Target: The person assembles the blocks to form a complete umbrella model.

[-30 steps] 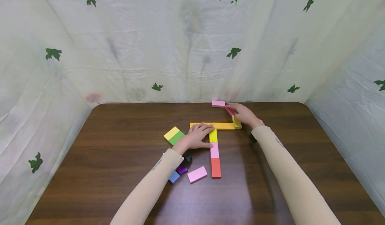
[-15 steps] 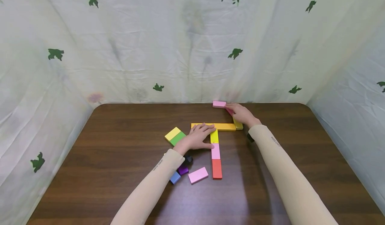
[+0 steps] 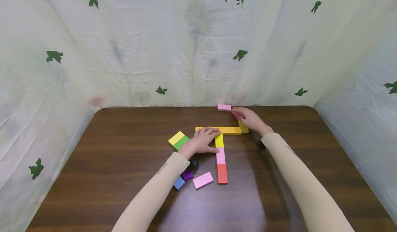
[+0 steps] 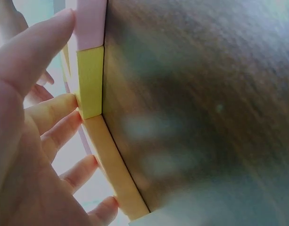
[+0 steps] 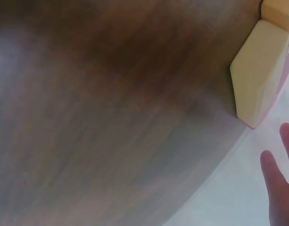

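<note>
My left hand (image 3: 201, 142) lies over the blocks with its fingers spread. In the left wrist view, its fingertips touch the edges of an orange block (image 4: 117, 165) and a yellow block (image 4: 90, 82), while the thumb meets a pink block (image 4: 90, 23). A red block (image 3: 222, 174) ends this line toward me. Farther off, my right hand (image 3: 252, 120) rests its extended fingers at a dark pink block (image 3: 236, 115), which it partly covers. That block sits between a light pink block (image 3: 224, 107) and a mustard-yellow block (image 3: 243, 126) at the end of the orange row.
Left of the line lie a yellow block (image 3: 176, 137) and a green block (image 3: 181, 142), side by side. Nearer me are a purple block (image 3: 187, 174), a blue block (image 3: 179, 183) and a loose pink block (image 3: 203, 180). A patterned cloth (image 3: 192, 52) hangs behind the table's far edge.
The blocks keep their places and my left hand stays where it was. My right fingers shift only slightly about the dark pink block; the head view sways a little.
</note>
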The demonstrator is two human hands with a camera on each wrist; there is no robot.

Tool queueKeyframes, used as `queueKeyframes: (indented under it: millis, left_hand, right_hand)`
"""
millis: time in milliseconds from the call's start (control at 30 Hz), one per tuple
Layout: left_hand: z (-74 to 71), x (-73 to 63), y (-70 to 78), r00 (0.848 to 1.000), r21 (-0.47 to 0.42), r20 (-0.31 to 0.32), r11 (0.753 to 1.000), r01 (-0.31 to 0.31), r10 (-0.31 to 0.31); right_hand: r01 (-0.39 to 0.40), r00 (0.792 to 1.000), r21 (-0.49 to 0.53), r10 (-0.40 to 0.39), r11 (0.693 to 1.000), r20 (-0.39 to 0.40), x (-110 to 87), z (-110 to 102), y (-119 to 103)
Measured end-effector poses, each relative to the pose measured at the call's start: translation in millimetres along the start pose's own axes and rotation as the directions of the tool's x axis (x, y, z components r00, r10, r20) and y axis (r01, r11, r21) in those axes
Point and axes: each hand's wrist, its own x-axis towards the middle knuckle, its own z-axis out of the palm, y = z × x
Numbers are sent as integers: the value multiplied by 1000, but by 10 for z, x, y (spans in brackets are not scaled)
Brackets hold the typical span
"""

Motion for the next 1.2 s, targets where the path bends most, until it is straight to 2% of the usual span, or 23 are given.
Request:
queueKeyframes:
  millis: [333, 600, 833, 1100, 1200]
  left_hand:
    - [-4, -6, -18, 1000, 17, -19, 1000, -18, 18]
    - [-33, -74, -102, 995, -6, -79, 999, -53, 52]
    - [-98, -236, -256, 994, -17, -109, 999, -34, 32]
    - [-166, -476, -482, 992, -87, -127, 996, -4, -7]
    - [-183, -572, -567, 990, -115, -139, 993, 6, -22]
  right_hand:
    - [83, 997, 24, -83, 996, 7, -143, 47, -80]
    - [139, 990, 32, -140, 990, 34, -232, 108, -156]
    - [192, 979, 20, -193, 981, 62, -272, 198, -208]
    - [233, 966, 37, -236, 972, 105, -323, 270, -325]
    - [276, 954, 47, -280, 960, 113, -333, 288, -360]
